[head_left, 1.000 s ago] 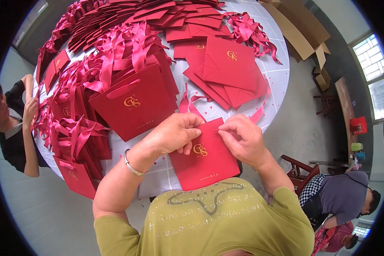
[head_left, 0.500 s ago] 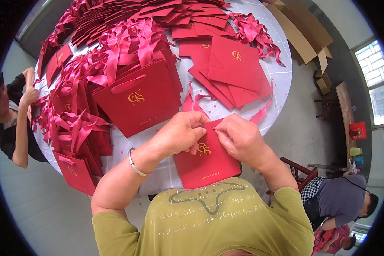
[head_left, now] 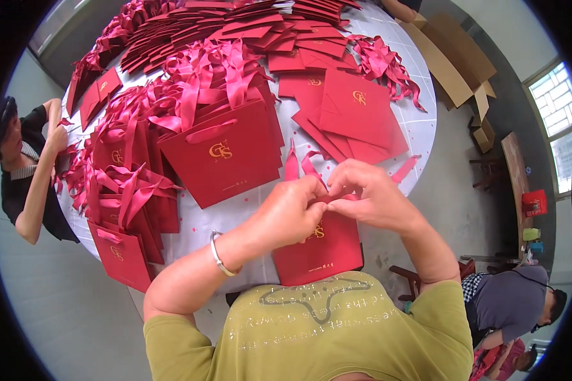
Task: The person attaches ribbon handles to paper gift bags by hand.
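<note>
Facing a white-clothed table (head_left: 235,219). Seeing standing bags (head_left: 219,165) at ten o'clock from mid-view, flat bags (head_left: 362,114) at one. Working above one red bag (head_left: 321,254) at five. With left hand (head_left: 295,213) curled, cannot tell around what; with right hand (head_left: 376,198), pinching pink ribbon (head_left: 351,197).

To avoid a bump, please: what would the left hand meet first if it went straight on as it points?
Probably the right hand, close ahead of the left hand, though depth is unclear.

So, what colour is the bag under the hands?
The bag is red, with gold print on its front; the head view shows it best.
</note>
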`<state>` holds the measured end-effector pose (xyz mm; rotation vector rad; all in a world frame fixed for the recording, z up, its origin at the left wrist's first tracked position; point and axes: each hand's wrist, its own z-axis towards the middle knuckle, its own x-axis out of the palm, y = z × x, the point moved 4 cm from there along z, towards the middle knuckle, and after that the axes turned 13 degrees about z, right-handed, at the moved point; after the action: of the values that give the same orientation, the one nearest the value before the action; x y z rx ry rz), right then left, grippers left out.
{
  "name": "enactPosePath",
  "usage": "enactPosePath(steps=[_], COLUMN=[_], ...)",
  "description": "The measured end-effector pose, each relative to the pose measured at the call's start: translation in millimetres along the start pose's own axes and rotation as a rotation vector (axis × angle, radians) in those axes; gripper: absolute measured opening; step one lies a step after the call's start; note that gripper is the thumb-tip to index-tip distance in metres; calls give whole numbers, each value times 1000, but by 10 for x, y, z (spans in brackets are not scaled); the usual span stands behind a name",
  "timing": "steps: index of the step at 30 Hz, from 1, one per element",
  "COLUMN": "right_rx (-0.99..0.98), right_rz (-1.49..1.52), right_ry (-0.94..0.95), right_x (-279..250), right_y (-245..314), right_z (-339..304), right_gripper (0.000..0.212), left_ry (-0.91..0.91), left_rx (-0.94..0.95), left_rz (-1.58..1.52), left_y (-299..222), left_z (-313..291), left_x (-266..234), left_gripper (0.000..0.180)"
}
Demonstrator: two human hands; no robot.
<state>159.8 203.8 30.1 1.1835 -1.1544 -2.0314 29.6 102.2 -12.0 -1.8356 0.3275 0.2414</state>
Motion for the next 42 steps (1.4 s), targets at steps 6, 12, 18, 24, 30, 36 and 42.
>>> enactPosePath(steps=[6, 12, 18, 24, 30, 36, 42], right_rx=[559, 833, 1010, 966, 715, 181, 85], right_rz=[475, 401, 532, 535, 503, 96, -23], right_ry=[332, 647, 596, 725, 321, -162, -264], right_x=[-113, -20, 38, 36, 98, 27, 0], right_y=[-275, -553, -571, -535, -478, -513, -437], right_z=[171, 339, 199, 150, 189, 459, 403], right_gripper=[15, 16, 26, 26, 18, 7, 12], left_ry=[-394, -477, -410, -441, -322, -218, -288], left_rx=[270, 365, 320, 358, 203, 185, 271], left_rz=[397, 500, 447, 473, 231, 225, 283], left_y=[-101, -200, -174, -226, -42, 12, 18], left_z=[-94, -168, -178, -235, -88, -26, -41], left_x=[80, 152, 180, 219, 128, 195, 180], left_gripper=[22, 22, 23, 24, 19, 18, 16])
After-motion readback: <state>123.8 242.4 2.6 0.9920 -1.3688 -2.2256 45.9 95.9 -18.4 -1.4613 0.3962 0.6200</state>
